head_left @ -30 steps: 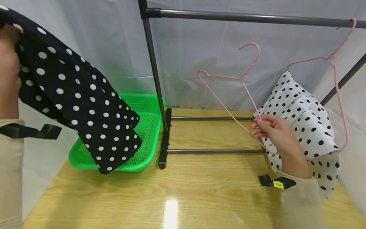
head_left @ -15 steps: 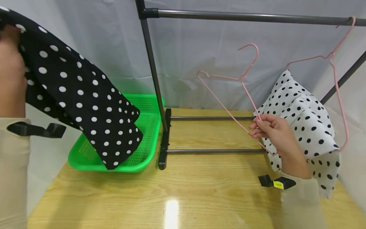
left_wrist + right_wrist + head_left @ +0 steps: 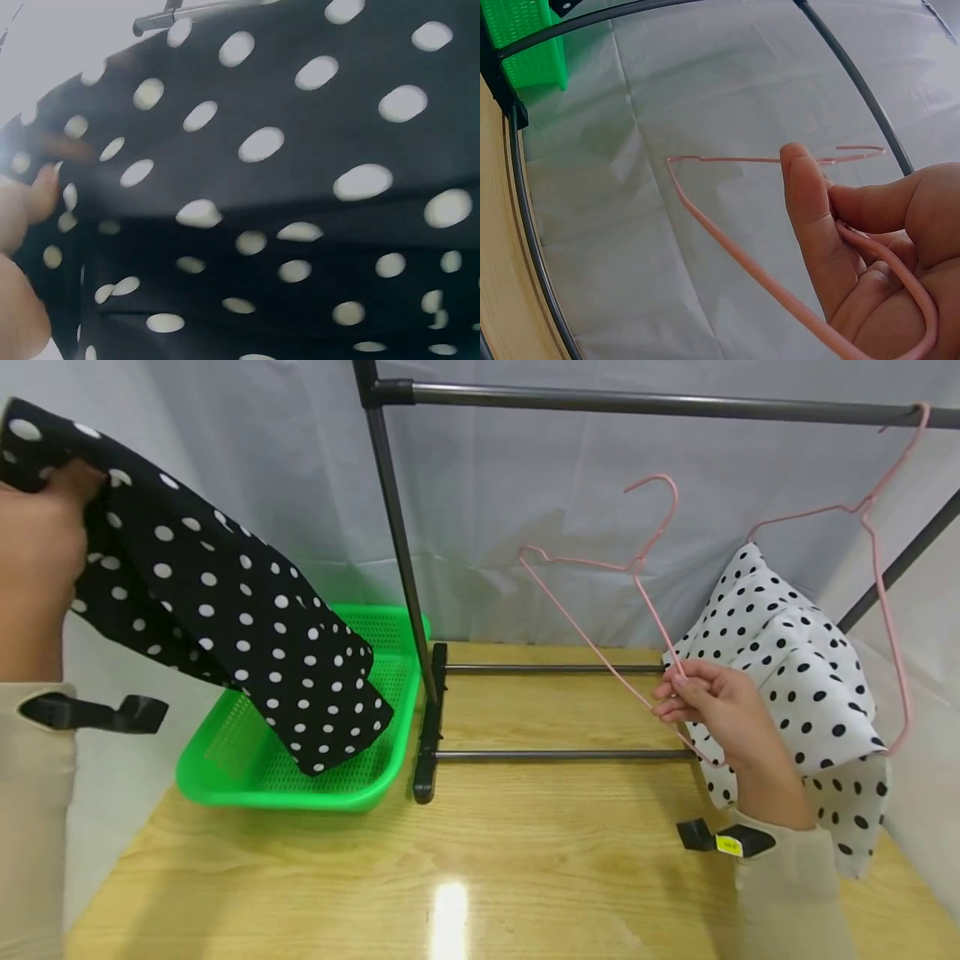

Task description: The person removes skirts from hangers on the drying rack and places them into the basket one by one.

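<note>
Up at my left, above the green basket (image 3: pixel 225 772), my left hand (image 3: pixel 37 539) gripped the black dotted cloth (image 3: pixel 225 618), fingers curled into its top edge (the wrist view showed little else but dots). It hung slanting down toward the rack's upright post (image 3: pixel 397 543). Across the rack's base, well apart to the right, my right hand (image 3: pixel 708 706) pinched the empty pink hanger (image 3: pixel 600 610) at its lower corner, hook up, its long bar running up-left toward the cloth. Behind that hand, a white dotted cloth (image 3: pixel 795 668) hung on a second hanger (image 3: pixel 877 527).
</note>
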